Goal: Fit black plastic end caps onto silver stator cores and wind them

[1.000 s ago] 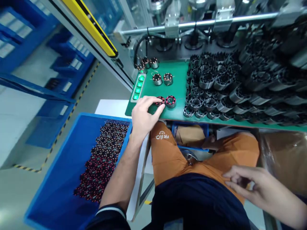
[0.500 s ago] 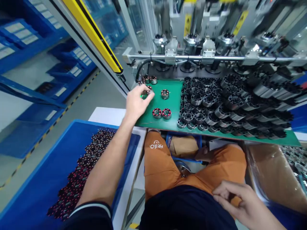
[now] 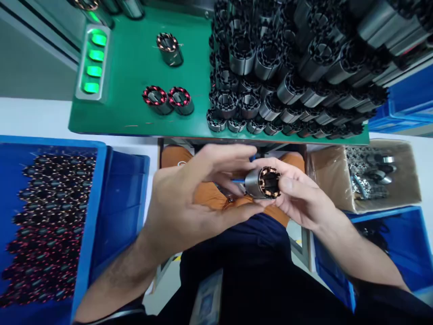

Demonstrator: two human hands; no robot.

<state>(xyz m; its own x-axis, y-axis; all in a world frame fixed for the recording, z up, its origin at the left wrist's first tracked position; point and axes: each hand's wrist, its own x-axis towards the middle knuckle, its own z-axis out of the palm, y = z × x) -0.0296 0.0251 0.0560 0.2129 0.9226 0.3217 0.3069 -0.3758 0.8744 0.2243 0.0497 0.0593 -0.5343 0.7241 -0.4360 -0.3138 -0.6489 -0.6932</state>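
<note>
Both hands raised over the person's lap, just in front of the green board (image 3: pixel 128 67). Stator (image 3: pixel 254 184) is between them, clear of the board, tilted on its side; copper-wound end faces right and toward the camera.

Right hand (image 3: pixel 306 198): closed on the stator, thumb at the rim of the wound end, fingers partly hidden behind it. Left hand (image 3: pixel 187 198): fingers and thumb spread wide around the stator's other end; contact cannot be told.

On the board, left part: one copper-wound piece (image 3: pixel 173 58) upright; nearer the front edge, two red-wound pieces (image 3: pixel 182 107) side by side. Light panel (image 3: pixel 93 63) at the left edge, four green lamps lit. Right part: dark cores (image 3: pixel 269 61) massed in rows.

Left of the person: blue bin (image 3: pixel 96 146) with wound parts (image 3: pixel 56 194), copper rows above red. Right: carton (image 3: pixel 326 174) of metal parts.
</note>
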